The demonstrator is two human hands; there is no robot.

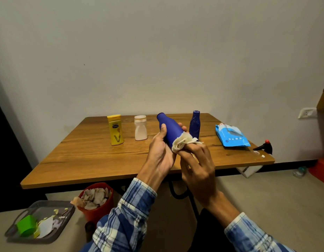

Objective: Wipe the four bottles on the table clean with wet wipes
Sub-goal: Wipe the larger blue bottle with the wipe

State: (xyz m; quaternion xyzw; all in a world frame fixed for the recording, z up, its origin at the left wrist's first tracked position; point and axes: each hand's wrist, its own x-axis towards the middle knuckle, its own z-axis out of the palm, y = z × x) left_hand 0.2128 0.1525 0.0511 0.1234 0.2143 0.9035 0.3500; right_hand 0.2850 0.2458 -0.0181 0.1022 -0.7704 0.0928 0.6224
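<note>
Where the far edge of the bench [84,157] runs toward the wall, three bottles stand upright in a row. From left to right they are a yellow bottle [116,129], a white bottle [140,128] and a dark blue bottle [194,124]. The yellow and white bottles stand near each other; the dark blue bottle stands well apart from them. A blue pack of wipes [232,136] lies flat to the right of the dark blue bottle. A black spray head [265,147] with a red tip shows at the right corner of the bench.

On the floor below the near edge, a red bin [97,202] is filled with crumpled used wipes. Beside it, a grey tray [39,220] holds a green cup [27,227] and paper scraps.

The bench has a wood-grain top on a dark frame. The wall behind is plain and pale, with a white socket [307,112] at the right.

The left hand [159,153] grips the blue bottle [168,128] above the bench, thumb on the near side and fingers curled round the far side. The blue bottle is tilted, with its neck pointing up and away to the left. The right hand [197,166] pinches a bunched wipe [181,142] in its fingers and presses it against the lower end of the blue bottle. From this angle, the wipe hides the foot of the dark blue bottle. Both forearms wear blue checked sleeves.
</note>
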